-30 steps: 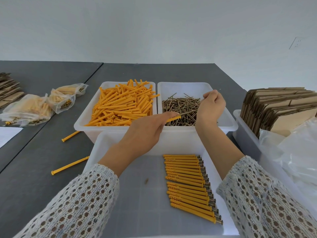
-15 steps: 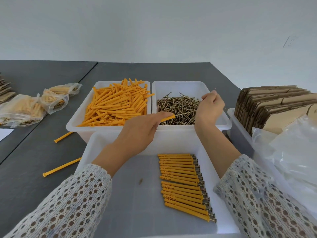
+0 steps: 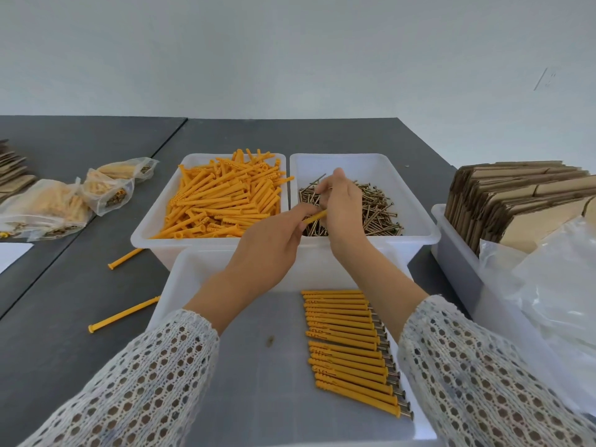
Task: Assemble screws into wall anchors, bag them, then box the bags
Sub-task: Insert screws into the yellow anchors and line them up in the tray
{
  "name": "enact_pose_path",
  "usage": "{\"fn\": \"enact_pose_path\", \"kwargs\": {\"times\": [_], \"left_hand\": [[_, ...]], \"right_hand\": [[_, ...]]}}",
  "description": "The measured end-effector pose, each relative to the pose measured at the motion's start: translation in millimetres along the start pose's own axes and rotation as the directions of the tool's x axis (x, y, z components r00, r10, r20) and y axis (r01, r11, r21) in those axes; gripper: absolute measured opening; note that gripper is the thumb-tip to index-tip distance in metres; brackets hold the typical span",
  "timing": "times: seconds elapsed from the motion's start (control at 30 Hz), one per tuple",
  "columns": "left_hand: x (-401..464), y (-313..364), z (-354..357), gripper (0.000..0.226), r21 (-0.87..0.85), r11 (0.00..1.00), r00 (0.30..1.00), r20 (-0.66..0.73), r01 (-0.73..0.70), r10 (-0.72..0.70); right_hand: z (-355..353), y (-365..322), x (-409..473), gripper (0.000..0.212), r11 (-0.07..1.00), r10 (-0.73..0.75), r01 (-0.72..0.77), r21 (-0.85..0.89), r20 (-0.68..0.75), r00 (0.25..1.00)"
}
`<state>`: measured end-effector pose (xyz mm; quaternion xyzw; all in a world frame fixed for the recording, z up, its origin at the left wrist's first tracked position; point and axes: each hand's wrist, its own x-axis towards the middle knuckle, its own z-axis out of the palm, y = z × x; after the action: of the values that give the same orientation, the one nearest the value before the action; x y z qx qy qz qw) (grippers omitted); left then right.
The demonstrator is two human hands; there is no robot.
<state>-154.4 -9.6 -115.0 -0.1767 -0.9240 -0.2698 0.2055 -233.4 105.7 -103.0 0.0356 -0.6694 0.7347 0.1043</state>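
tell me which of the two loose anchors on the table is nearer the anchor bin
The upper anchor: its tip reaches the anchor bin. The lower anchor lies nearer the person, beside the front tray.

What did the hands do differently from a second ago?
The right hand moved left from the far right side of the screw bin, over the screws, to meet the left hand; its fingers now pinch a screw. The left hand kept holding the orange anchor. The row of finished anchors stayed put.

Anchors bin [image 3: 154,221] left of screws bin [image 3: 412,201], assembled row [image 3: 348,346] in front tray [image 3: 180,285].
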Motion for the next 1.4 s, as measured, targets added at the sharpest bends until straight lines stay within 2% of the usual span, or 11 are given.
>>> {"fn": "enact_pose_path", "kwargs": {"times": [0.07,0.17,0.3,0.37,0.43,0.5,0.6,0.77,0.93,1.3,1.4], "left_hand": [[2,-2,-1,0.023,-0.080,0.996,0.999,-0.017,0.030,-0.031],[5,1,-6,0.017,-0.312,0.944,0.993,-0.005,0.110,-0.117],[2,12,-15,0.006,-0.532,0.824,0.970,0.228,0.196,-0.083],[-3,22,-16,0.007,-0.518,0.817,0.911,0.412,0.254,-0.023],[-8,33,-13,0.007,-0.487,0.815,0.808,0.588,0.315,0.039],[-14,44,-7,0.008,-0.376,0.887,0.702,0.706,0.268,0.087],[-25,57,5,0.011,-0.237,0.962,0.609,0.785,0.133,0.109],[-46,85,24,0.012,-0.174,0.983,0.485,0.855,-0.062,0.182],[-49,98,33,0.012,-0.110,0.943,0.510,0.818,-0.315,0.266],[-54,94,43,0.024,-0.080,0.919,0.569,0.764,-0.386,0.305],[-55,93,45,0.020,-0.080,0.928,0.583,0.758,-0.365,0.294]], "right_hand": [[-4,-7,4,0.056,0.978,0.146,-0.158,0.137,0.092,0.985],[-15,-9,12,0.057,0.935,0.226,-0.240,0.260,0.083,0.971],[-32,-5,20,0.050,0.891,0.281,-0.266,0.369,0.013,0.959],[-38,-3,25,0.046,0.842,0.335,-0.309,0.442,0.021,0.942],[-42,-1,29,0.042,0.795,0.380,-0.359,0.489,0.061,0.923],[-43,1,32,0.040,0.772,0.414,-0.401,0.493,0.089,0.906],[-42,3,35,0.037,0.779,0.436,-0.433,0.453,0.105,0.894],[-41,5,36,0.029,0.807,0.442,-0.454,0.379,0.123,0.888],[-40,6,36,0.023,0.841,0.436,-0.454,0.293,0.128,0.891],[-34,2,33,0.024,0.889,0.423,-0.432,0.150,0.093,0.902],[-31,5,30,0.026,0.953,0.290,-0.286,-0.095,0.025,0.957]]}}
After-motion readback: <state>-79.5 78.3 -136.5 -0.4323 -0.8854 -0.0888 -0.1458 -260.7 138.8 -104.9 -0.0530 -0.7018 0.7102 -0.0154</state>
